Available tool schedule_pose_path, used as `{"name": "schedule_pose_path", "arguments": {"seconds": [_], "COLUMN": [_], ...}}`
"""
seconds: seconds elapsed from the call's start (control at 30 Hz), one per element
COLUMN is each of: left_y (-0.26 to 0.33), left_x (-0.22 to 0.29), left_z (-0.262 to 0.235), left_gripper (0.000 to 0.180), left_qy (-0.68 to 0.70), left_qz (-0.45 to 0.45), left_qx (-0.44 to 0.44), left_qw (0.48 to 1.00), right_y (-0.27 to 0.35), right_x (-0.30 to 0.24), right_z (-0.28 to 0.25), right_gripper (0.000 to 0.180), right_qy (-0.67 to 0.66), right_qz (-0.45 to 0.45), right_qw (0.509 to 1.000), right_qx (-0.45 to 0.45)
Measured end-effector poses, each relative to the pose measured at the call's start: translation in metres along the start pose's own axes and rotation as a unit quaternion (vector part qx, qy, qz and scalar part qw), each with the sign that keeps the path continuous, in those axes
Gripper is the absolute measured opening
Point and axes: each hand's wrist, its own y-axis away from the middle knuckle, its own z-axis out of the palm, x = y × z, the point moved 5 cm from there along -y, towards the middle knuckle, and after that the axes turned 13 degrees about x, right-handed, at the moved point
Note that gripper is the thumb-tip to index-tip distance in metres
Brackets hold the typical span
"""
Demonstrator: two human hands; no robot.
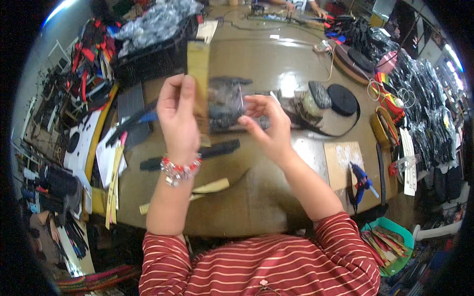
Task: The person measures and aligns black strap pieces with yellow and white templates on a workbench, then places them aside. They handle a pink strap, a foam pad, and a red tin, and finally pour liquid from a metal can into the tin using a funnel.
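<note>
My left hand (pixel 178 108), a beaded bracelet on its wrist, pinches a flat yellow strip (pixel 198 64) between thumb and fingers. The strip stands lengthwise over the table, its lower part blurred. My right hand (pixel 266 118) is to its right, thumb and fingers apart; a thin bright line shows by its fingertips, too smeared to name. Between and beyond the hands lies a blurred dark bundle (pixel 227 121), partly shiny like clear plastic. Nearer to me are a black strip (pixel 222 149) and a pale yellow strip (pixel 211 186) on the table.
Right of my hands lie a black webbing roll (pixel 341 100), a clear-wrapped roll (pixel 312 103), and a blue glue gun (pixel 363 178) by a brown board (pixel 336 158). A green basket (pixel 405 237) stands low right. A black crate (pixel 153 66) holds plastic-wrapped goods. Another person's hands (pixel 318 10) show at the far edge.
</note>
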Motion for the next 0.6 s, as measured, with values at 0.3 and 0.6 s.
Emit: {"name": "schedule_pose_path", "arguments": {"seconds": [0.3, 0.6], "left_y": [0.083, 0.159], "left_x": [0.055, 0.044], "left_z": [-0.034, -0.041], "left_gripper": [0.024, 0.014], "left_qy": [0.139, -0.596], "left_qz": [-0.079, 0.13], "left_qx": [0.198, -0.282], "left_qw": [0.967, 0.74], "right_y": [0.057, 0.11], "right_x": [-0.05, 0.059], "right_z": [-0.071, -0.138], "right_gripper": [0.014, 0.024], "right_qy": [0.085, 0.382], "right_qz": [0.026, 0.098], "right_qw": [0.996, 0.917], "right_qx": [0.016, -0.056]}}
